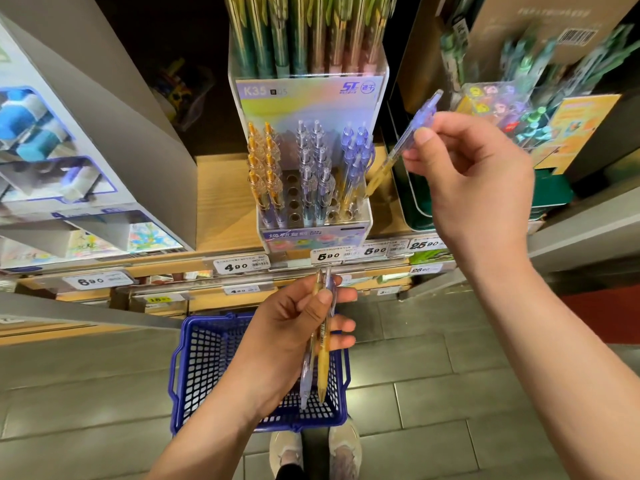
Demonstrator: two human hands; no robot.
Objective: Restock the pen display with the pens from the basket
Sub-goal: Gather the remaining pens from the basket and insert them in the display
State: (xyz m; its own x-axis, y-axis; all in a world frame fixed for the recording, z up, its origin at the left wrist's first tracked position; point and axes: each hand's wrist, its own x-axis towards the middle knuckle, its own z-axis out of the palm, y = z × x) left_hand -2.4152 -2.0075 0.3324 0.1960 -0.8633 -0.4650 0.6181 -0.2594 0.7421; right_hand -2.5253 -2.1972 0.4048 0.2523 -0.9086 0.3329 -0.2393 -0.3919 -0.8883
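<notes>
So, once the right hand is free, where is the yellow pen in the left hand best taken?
Probably the yellow pen's bare lower barrel, below the left hand's fingers, pinched from the right: the thumb covers its middle, and the purple pen lies close on its left.

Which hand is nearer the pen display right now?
Right. The right hand holds a pen just beside the pen display, tip near its right-hand slots. The left hand is lower, below the shelf, over the basket, gripping two pens.
</notes>
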